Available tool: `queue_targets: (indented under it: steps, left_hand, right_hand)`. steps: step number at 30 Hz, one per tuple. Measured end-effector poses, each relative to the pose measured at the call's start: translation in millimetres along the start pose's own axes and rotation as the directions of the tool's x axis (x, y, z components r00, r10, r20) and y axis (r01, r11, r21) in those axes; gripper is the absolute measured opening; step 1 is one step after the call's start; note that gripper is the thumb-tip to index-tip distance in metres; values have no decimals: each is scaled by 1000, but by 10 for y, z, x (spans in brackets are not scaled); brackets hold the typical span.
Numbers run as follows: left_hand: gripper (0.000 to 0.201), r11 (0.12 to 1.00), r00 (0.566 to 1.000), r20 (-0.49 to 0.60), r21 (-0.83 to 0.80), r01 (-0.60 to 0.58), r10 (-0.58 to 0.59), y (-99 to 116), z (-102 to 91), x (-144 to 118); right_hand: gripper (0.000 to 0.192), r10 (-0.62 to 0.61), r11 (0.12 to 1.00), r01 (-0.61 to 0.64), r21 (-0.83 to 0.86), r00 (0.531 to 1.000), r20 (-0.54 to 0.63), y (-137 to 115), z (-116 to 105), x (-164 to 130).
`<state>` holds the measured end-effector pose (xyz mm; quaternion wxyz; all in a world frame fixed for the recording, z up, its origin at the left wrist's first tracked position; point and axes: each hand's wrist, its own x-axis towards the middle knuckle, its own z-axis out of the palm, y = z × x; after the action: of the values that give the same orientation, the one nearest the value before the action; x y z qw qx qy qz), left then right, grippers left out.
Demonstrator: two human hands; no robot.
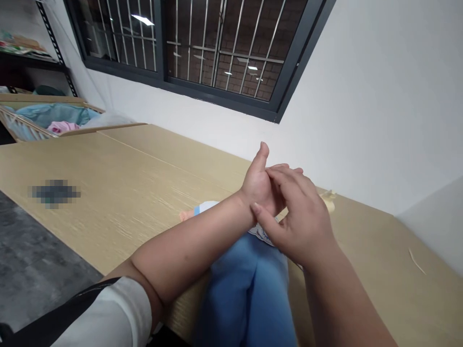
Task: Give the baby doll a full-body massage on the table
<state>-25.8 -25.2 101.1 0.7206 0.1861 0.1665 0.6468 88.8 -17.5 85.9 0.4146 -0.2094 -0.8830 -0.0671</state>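
Observation:
My left hand (258, 185) is raised with its thumb up and its palm turned toward the right. Its thumb is stretched out, and its other fingers are partly hidden behind my right hand. Reaching across it from the right, my right hand (304, 212) has its fingers and thumb apart. Its fingertips lie at the left palm and its thumb tip near the left wrist. Nothing shows in either hand. Below them lies a doll in blue trousers (253, 284) and a white top with a blue cuff. The doll's small hand (187, 214) sticks out at the left; my arms hide its upper part.
The doll lies on a tan tabletop (119, 178) set against a white wall (379, 96). A barred window (224, 48) is ahead. A crib-like box (21, 123) with blue and pink cloth stands at the far left. A blurred dark patch (54, 193) is near the table's left edge.

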Motion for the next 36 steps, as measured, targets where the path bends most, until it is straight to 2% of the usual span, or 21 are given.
queue_targets:
  steps: [3,7,10,13,15,17,19,21,23,25,27,30,33,36]
  left_hand:
    - [99,998,999,15,-27,-51,51,-21,11,-34]
    - [100,996,993,82,-7,-84,84,56,-16,-68]
    - [102,996,989,110,-4,-95,94,118,-29,-61]
    - [100,993,988,94,-4,-121,121,139,-7,-49]
    - [96,988,985,70,4,-158,157,120,20,-53]
    - [94,982,982,39,20,-188,187,82,41,-61]
    - [93,980,981,8,34,-195,195,48,47,-64]
    - [94,981,981,-11,38,-193,193,42,44,-61]
    - [96,983,983,-11,28,-182,182,83,41,-59]
    - [97,986,986,11,9,-164,164,170,33,-63]
    - [95,988,987,61,-4,-152,152,278,15,-75]
    - [93,979,974,97,-4,-206,205,383,-23,-92]
    - [91,963,961,76,26,-270,267,352,-53,-75]
    - [92,962,965,11,81,-262,262,238,-59,-31]
  right_hand:
    - [53,-22,1000,22,19,1000,-20,-119,12,-19]
    - [56,-99,993,101,57,994,-47,-223,-29,-50]
    - [44,-123,990,124,70,992,-24,-185,-100,-43]
    - [28,-84,995,81,57,995,56,-77,-171,-20]
    - [37,-30,999,28,22,996,82,-17,-182,-15]
    - [61,-1,1000,0,14,994,108,6,-152,-22]
    - [83,-16,999,9,43,985,170,-14,-102,-37]
    - [94,-51,997,36,73,975,216,-70,-73,-55]
    - [94,-93,992,72,101,970,223,-139,-102,-76]
    - [83,-146,983,118,141,967,209,-177,-176,-95]
    - [71,-173,979,145,145,963,207,-155,-235,-109]
    - [72,-213,973,187,133,952,219,-41,-187,-113]
    - [82,-149,988,135,73,957,249,56,-7,-109]
    - [93,-39,998,25,55,965,259,26,143,-112]
